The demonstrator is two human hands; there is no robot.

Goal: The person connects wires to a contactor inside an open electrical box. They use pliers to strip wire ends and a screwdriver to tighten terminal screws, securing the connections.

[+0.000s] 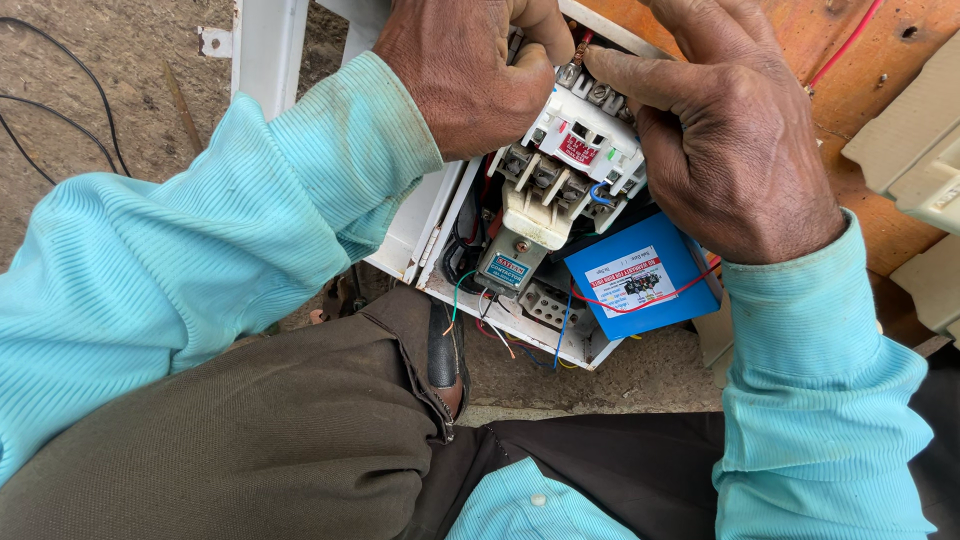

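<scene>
Scene lit evenly by soft, diffuse daylight; no glare noted. Only faint shadows are cast inside the white enclosure. Focus is held sharp centrally; slight wide-angle stretching is observed at edges.

Beside your work you see a blue box with a white label, 1 red wire crossing an orange board, and black cables on the dirt ground.
</scene>
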